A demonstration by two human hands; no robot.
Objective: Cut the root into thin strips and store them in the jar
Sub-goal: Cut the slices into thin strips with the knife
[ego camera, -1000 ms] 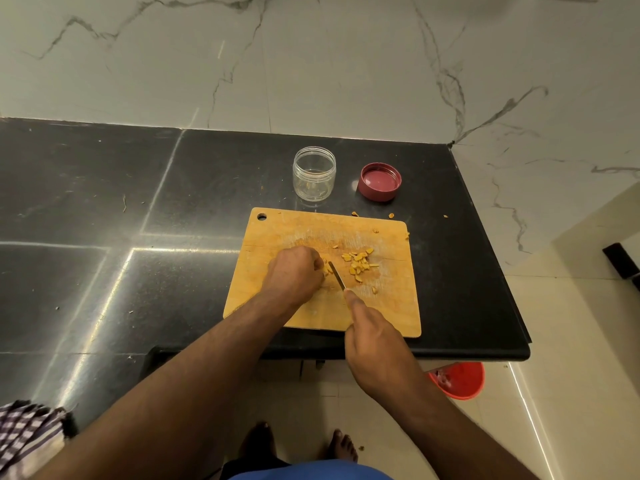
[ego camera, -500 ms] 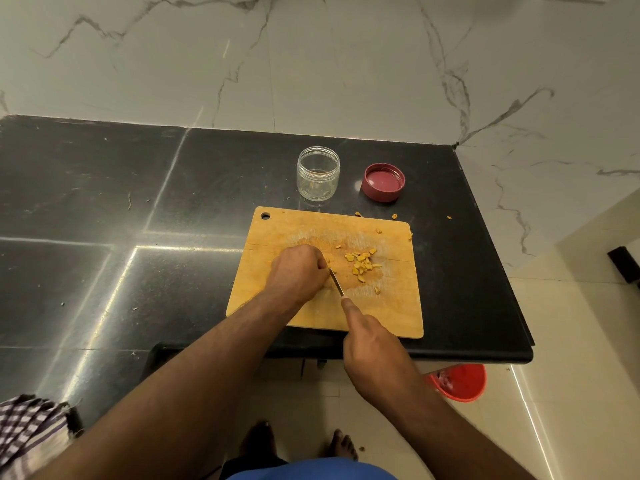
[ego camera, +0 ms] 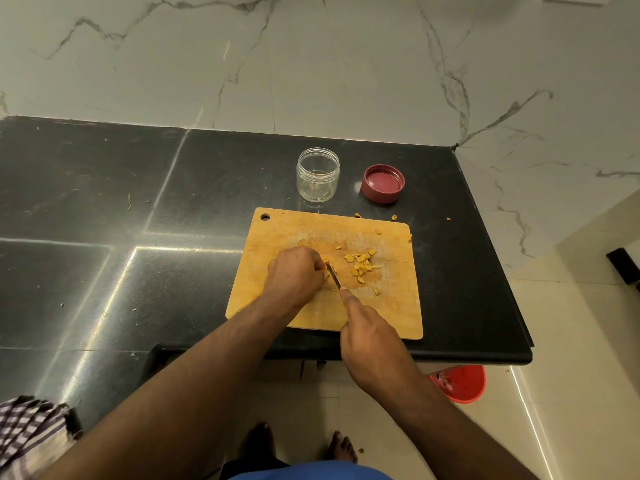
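- Two hands are at work over the cutting board, which lies near the front edge of the dark counter.
- Left hand: fingers curled down on the board, pinning the root. Only a sliver of yellow shows at the fingertips, so how much root is uncut cannot be told.
- Right hand: fingers wrapped round the handle of the knife, forefinger laid forward along its spine. The blade stands just beside the left fingertips, at their 3 o'clock.
- Cut pieces: a small heap on the board at 3 o'clock of the blade, near it but apart. Most look short and chunky rather than like thin strips, though they are too small to judge surely.
- Strays: a few bits lie on the counter off the board's far edge, at 12 to 1 o'clock of the heap.
- Jar: upright and uncapped at 12 o'clock of the board, just beyond it. It appears all but empty; a faint speck or two at the bottom cannot be made out.
- Lid: rests at 3 o'clock of the jar, inner side up.
- Assessment: cutting is partway; the transfer to the jar and capping appear not yet begun.
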